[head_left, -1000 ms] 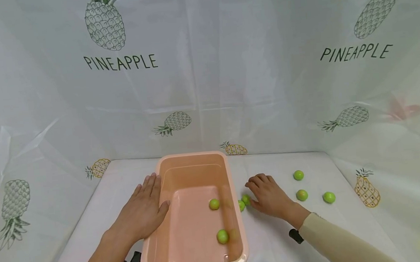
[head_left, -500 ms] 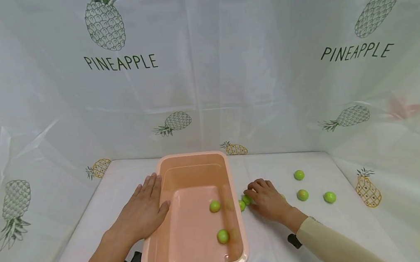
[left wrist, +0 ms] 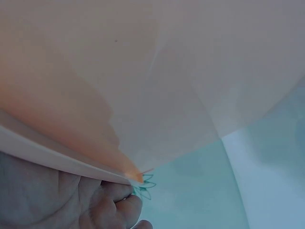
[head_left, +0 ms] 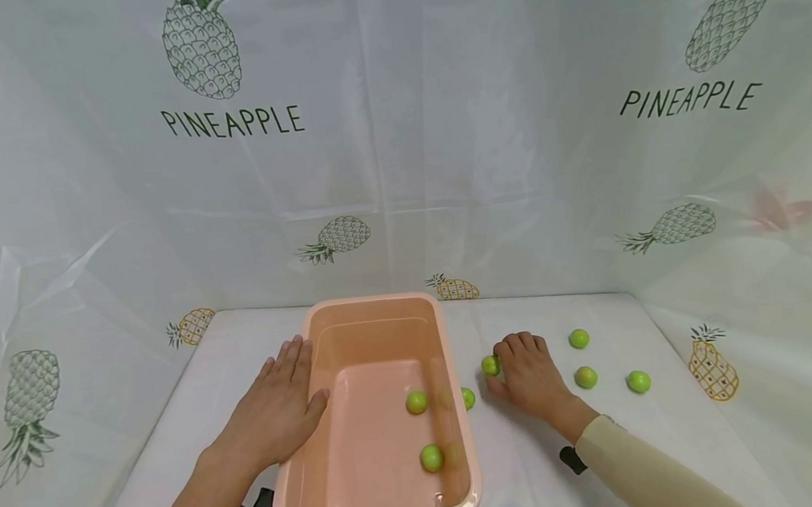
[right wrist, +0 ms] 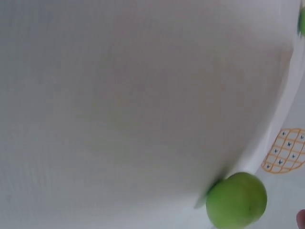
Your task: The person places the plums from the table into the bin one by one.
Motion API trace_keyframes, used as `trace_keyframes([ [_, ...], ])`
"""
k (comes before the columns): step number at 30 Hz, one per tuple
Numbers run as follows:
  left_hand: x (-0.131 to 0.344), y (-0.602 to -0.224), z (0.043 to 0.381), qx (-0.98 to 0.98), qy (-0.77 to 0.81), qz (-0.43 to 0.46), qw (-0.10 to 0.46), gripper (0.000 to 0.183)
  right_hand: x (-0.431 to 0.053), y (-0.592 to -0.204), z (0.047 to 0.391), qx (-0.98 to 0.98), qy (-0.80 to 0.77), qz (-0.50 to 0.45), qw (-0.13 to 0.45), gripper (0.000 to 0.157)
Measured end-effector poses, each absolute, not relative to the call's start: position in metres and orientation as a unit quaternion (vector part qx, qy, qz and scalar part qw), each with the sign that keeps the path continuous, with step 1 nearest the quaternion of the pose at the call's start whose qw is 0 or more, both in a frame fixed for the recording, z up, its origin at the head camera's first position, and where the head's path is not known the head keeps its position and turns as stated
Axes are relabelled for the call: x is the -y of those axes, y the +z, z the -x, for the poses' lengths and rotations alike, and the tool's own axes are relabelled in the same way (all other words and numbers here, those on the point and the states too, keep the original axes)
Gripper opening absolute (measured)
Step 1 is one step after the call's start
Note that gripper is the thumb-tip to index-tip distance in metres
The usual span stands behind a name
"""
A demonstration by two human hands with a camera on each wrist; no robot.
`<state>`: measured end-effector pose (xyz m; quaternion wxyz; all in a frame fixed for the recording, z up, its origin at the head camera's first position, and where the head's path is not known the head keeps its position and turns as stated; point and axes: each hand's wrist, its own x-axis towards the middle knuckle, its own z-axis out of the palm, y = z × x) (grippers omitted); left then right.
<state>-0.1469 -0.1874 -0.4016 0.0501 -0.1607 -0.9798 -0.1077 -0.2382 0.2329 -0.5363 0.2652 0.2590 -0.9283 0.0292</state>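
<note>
My left hand [head_left: 278, 410] lies along the left rim of a peach-coloured plastic basin [head_left: 379, 441], fingers straight. In the left wrist view the palm is beside the basin's wall [left wrist: 57, 152]. My right hand [head_left: 529, 376], to the right of the basin, has its thumb and fingers bent about a small round green fruit [head_left: 491, 365]. Another green fruit [head_left: 468, 398] sits against the basin's outer right side, partly hidden by the rim. Inside the basin are two more, one green fruit [head_left: 416, 402] behind the other green fruit [head_left: 432, 458]. The right wrist view shows a smooth green fruit [right wrist: 237, 200].
On the table's right side lie a far green fruit [head_left: 579, 339], a yellowish-green fruit [head_left: 586, 377] and a green fruit [head_left: 639, 381]. A white sheet with pineapple prints [head_left: 398, 157] hangs around the back and sides of the white table [head_left: 526, 468].
The right hand first reached down to the fruit beside the basin, then shifted away and rightward with it, apart from its neighbour. Left hand and basin stay put.
</note>
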Motion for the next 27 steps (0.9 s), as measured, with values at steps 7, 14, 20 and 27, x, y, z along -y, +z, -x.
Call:
trace_keyframes([
  [7, 0.189, -0.402, 0.147, 0.980, -0.105, 0.161, 0.050, 0.074, -0.237, -0.533, 0.244, 0.924, 0.023, -0.253, 0.287, 0.041],
  [14, 0.190, -0.404, 0.148, 0.980, -0.102, 0.161, 0.050, 0.074, -0.235, -0.526, 0.247, 0.920, 0.019, -0.257, 0.295, 0.041],
  [20, 0.191, -0.404, 0.149, 0.980, -0.097, 0.165, 0.054, 0.074, -0.231, -0.519, 0.247, 0.930, 0.019, -0.246, 0.273, 0.040],
  [27, 0.190, -0.402, 0.149, 0.981, -0.087, 0.165, 0.052, 0.073, -0.223, -0.511, 0.247, 0.933, 0.026, -0.240, 0.266, 0.038],
])
